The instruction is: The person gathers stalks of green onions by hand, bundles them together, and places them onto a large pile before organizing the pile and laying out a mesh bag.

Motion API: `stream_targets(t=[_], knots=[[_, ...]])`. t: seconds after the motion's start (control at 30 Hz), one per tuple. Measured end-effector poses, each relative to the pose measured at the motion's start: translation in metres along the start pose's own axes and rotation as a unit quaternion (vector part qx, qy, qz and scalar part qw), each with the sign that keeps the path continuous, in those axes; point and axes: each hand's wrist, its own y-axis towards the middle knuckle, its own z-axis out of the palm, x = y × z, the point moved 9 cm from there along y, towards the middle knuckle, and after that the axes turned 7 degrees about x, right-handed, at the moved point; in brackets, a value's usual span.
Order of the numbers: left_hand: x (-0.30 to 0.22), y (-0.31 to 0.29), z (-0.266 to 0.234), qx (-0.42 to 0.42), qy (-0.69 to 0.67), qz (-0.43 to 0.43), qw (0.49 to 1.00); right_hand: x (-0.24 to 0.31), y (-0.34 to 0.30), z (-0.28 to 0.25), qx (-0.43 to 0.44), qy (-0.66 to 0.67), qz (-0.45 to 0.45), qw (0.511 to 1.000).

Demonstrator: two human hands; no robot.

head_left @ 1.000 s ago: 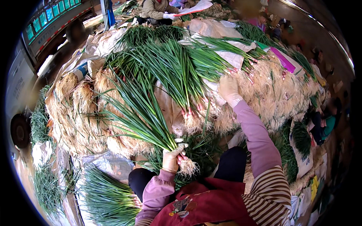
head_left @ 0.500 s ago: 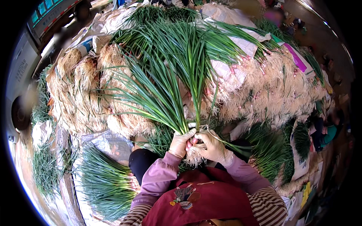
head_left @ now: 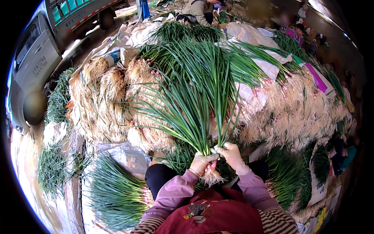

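Before my lap, a bunch of scallions [head_left: 191,124] stands upright, long green leaves fanning away from me. Below the grip hang its pink bulbs and pale stringy roots [head_left: 212,177]. My left hand [head_left: 200,163], in a pale glove, is closed around the lower stems. Close against it, my right hand [head_left: 233,156], gloved alike, pinches stems at the bunch's right side, thumb and fingertips together. Part of what lies between the right fingers is hidden.
Ahead rises a long pile of scallions [head_left: 292,113], roots facing me. Bundles lie by my left [head_left: 117,191] and right [head_left: 286,175] knees, near a clear plastic bag [head_left: 130,158]. A grey truck [head_left: 37,58] stands far left; a person [head_left: 198,11] sits beyond the pile.
My right hand has moved up from the roots and bulbs to the stems beside my left thumb. The left hand keeps its hold. The whole view has shifted, showing more of the background.
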Motion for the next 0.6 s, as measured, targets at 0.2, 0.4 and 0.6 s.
stream_targets(t=[0.2, 0.4, 0.6], knots=[[0.002, 0.002, -0.001, -0.016, -0.055, 0.053, 0.997, 0.024, -0.020, -0.002, -0.115, -0.303, -0.140, 0.935], [-0.014, -0.001, 0.002, -0.043, -0.004, 0.106, 0.993, -0.008, 0.002, -0.018, -0.159, -0.176, -0.055, 0.970], [-0.018, -0.001, -0.010, -0.108, -0.019, 0.179, 0.978, 0.021, 0.025, -0.009, -0.106, -0.574, -0.069, 0.809]])
